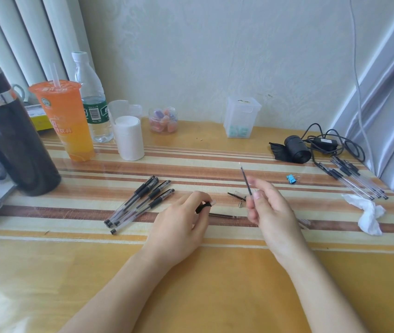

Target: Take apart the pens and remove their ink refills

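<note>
Right hand [267, 207] is pinched round a freed refill [246, 180], left hand [186, 219] round a grip [203, 207]; laying aside is likely called for.

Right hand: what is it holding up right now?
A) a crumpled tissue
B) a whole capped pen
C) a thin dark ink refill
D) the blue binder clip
C: the right hand pinches a thin dark ink refill pointing up, while the blue binder clip and the tissue lie on the table apart from it. The left hand grips a short black pen piece.
</note>
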